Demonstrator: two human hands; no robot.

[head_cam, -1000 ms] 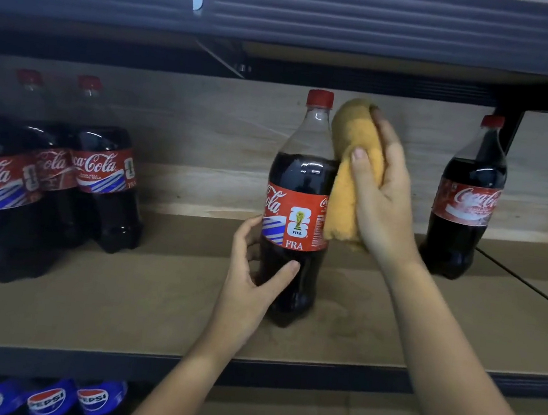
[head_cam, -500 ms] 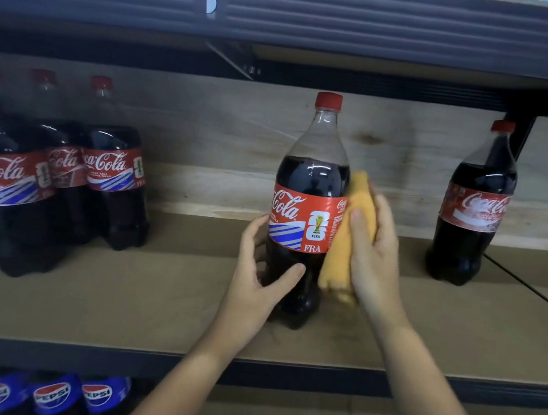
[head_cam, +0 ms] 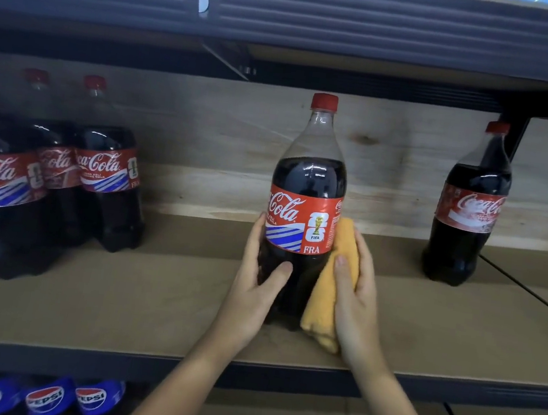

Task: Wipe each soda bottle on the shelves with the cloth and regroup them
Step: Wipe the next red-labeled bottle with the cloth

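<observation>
A Coca-Cola bottle (head_cam: 305, 211) with a red cap and a red label marked FRA stands upright on the brown shelf board (head_cam: 151, 295), near the middle of the board and toward its front edge. It holds dark soda up to the shoulder; the neck above is clear.

The left hand (head_cam: 256, 281) holds the bottle's lower body from 9 o'clock, its grip curled round the plastic with the thumb lying across the front below the label. The right hand (head_cam: 355, 293) is at 3 o'clock, its grip folded round an orange cloth (head_cam: 332, 283) and pressing it against the bottle's side from the label down to the base; the cloth's lower end reaches the board.

At 9 o'clock of the bottle, well apart, a cluster of Coca-Cola bottles (head_cam: 44, 179) stands packed together, upright, red caps on, blurred at the frame edge. At 3 o'clock, also well apart, a lone Coca-Cola bottle (head_cam: 468, 214) stands upright near the pale wooden back panel (head_cam: 222, 139), beside a dark upright post.

At 12 o'clock, a dark ribbed metal beam (head_cam: 358, 17) carries the shelf above. At 7 o'clock, under the board, blue Pepsi bottles (head_cam: 45, 396) show their tops and labels.
</observation>
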